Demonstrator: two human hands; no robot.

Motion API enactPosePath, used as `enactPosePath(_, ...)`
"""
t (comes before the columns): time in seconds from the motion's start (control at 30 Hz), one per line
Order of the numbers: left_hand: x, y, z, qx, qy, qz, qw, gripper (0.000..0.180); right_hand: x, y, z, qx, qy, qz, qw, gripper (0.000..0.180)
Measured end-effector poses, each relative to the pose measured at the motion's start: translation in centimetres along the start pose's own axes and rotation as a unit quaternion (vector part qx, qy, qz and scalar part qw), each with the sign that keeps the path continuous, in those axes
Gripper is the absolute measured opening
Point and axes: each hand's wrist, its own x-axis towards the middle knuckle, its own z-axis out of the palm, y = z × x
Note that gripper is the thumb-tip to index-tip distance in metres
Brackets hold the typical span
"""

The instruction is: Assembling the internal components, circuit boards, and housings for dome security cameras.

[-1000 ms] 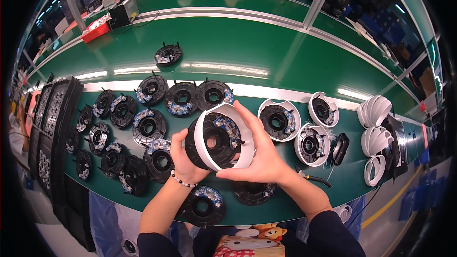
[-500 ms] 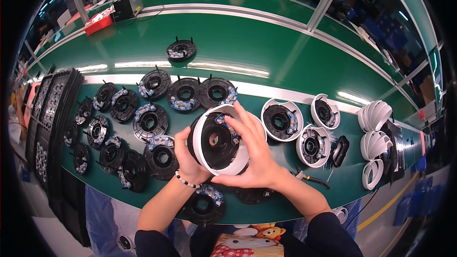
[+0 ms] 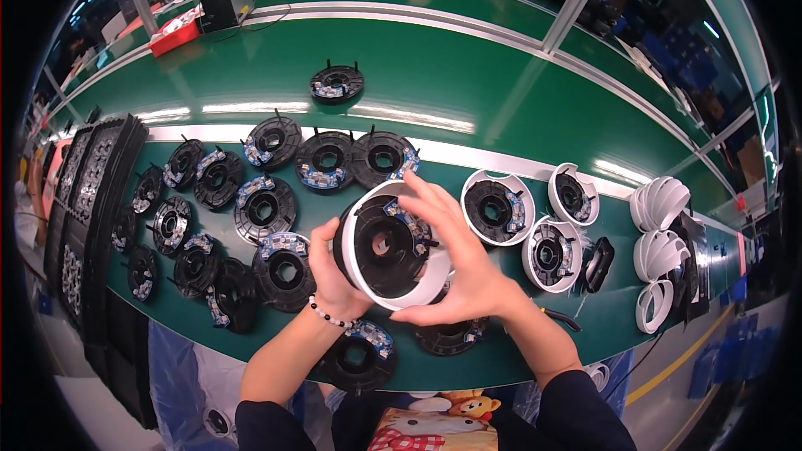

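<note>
In front of me, a white ring housing [image 3: 427,291] is tilted with its opening toward me. A black round disc [image 3: 368,242] with a centre hole sits inside it, and a blue curved circuit board [image 3: 408,225] lies along the disc's upper right. My left hand [image 3: 334,271], wearing a beaded bracelet, grips the left side of the piece from below. My right hand [image 3: 468,267] spans the housing's right side, thumb at the lower rim and fingers over the upper rim. Its fingertips partly cover the opening. Below lies another black disc [image 3: 355,352] with a board.
Several black discs [image 3: 264,213] with boards spread across the green table at left. At right stand three white housings [image 3: 499,209] with discs inside, stacked white rings [image 3: 660,205] and pliers [image 3: 561,320], partly hidden. Black trays [image 3: 79,192] line the left edge. Beyond, one disc [image 3: 337,83] lies on a green surface.
My right hand has shifted slightly right on the housing, and more of the board inside shows. The disc on the far green surface has moved right. My right forearm now hides more of the pliers.
</note>
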Motion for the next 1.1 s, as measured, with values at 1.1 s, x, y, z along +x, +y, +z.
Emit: enactPosePath(1.1, -0.7, -0.4, 0.0, 0.028, -0.066, 0.057, 0.996, 0.061, -0.3, -0.8, 3.3, -0.173, 0.084, 0.019, 0.981, 0.104)
